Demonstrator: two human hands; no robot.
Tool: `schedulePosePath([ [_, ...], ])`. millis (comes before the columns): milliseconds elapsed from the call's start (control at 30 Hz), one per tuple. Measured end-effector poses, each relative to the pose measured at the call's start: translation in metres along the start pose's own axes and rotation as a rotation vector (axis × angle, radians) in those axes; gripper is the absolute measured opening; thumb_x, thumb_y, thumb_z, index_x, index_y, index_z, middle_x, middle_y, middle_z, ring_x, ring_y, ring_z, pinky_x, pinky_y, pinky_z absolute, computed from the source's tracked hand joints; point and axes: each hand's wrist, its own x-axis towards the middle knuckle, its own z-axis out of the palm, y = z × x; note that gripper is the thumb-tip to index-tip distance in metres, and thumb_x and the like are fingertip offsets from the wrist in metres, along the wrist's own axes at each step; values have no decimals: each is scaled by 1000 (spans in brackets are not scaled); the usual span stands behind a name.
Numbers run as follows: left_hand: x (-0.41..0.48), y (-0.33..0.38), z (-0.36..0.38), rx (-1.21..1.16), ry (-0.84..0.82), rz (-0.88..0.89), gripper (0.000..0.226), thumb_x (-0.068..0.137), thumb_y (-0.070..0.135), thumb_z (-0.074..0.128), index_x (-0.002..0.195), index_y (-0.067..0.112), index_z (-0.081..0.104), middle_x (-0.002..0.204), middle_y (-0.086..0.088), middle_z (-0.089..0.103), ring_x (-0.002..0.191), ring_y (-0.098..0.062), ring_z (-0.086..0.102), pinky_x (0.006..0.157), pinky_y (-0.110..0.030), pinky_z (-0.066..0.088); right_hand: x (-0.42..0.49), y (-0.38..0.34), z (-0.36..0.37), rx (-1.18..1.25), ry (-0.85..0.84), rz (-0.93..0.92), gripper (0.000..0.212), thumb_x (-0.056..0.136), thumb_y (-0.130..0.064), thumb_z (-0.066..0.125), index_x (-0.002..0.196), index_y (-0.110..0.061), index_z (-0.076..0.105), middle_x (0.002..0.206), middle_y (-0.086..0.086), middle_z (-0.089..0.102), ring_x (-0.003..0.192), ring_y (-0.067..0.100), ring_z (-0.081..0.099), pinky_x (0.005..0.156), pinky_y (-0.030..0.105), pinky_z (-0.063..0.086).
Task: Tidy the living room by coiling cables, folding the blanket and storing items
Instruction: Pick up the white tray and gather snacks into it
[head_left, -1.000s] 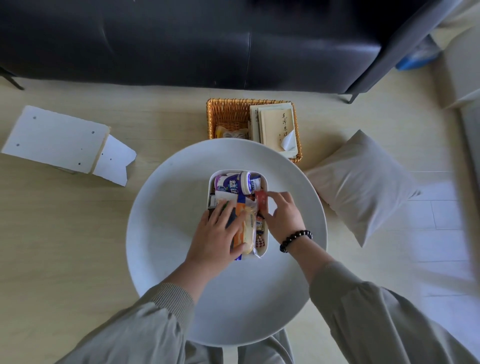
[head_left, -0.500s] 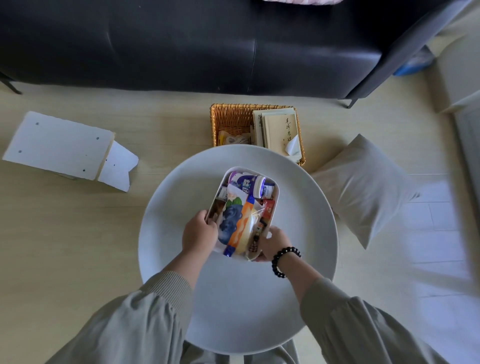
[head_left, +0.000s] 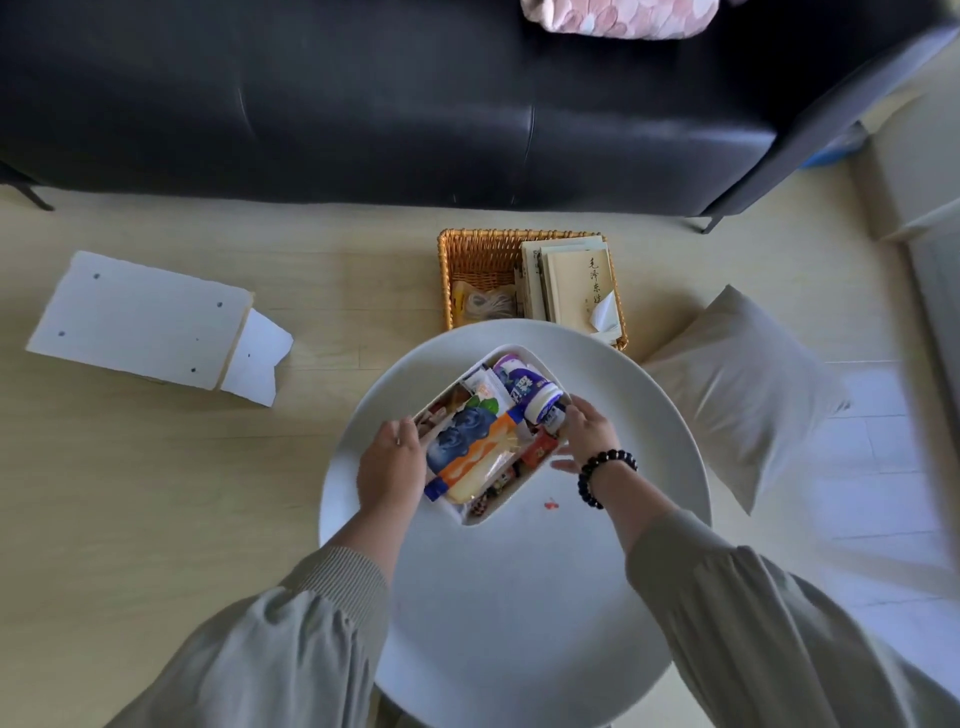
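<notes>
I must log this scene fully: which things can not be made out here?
Head view:
- Pink blanket: cut off by top edge.
- Wicker basket: near side hidden by the table.
- Red speck on table: too small to name.
- Snack tray: left rim covered by the left hand; the right hand hides whether it grips.

Round white table (head_left: 519, 597) up front: a packed snack tray (head_left: 522, 487) sits skewed over its far half, resting or lifted, can't tell, and a tiny red scrap (head_left: 550, 504) lies just beside the tray. Down on the pale floor (head_left: 156, 493): a wicker basket (head_left: 478, 254) tucked against the table's far edge, a grey pillow (head_left: 743, 384) to the right, a white board (head_left: 140, 317) off left. Behind, the black sofa (head_left: 363, 104) carries a pink blanket (head_left: 618, 18).
</notes>
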Motion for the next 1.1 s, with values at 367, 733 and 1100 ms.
schedulePosePath([
  [367, 1, -26, -11, 488, -111, 147, 60, 105, 41, 22, 84, 3, 64, 67, -6, 57, 69, -24, 55, 63, -28, 39, -12, -2, 27, -144, -155, 2, 36, 101, -38, 35, 131, -27, 52, 126, 5, 57, 99, 19, 56, 67, 34, 56],
  [733, -19, -29, -16, 374, 76, 289, 28, 99, 24, 43, 120, 8, 53, 103, -7, 61, 83, -17, 54, 72, -29, 44, -29, 37, 42, -79, -169, 80, 45, 102, -37, 31, 138, -13, 42, 136, 7, 49, 121, 24, 50, 82, 39, 50],
  [1100, -81, 64, 13, 470, -126, 648, 55, 102, 28, 39, 153, 16, 21, 161, -4, 15, 149, -20, 10, 121, -35, 13, -68, 8, -66, -492, 232, -320, 53, 99, -30, 41, 146, -11, 29, 148, 10, 36, 136, 24, 32, 112, 35, 28],
])
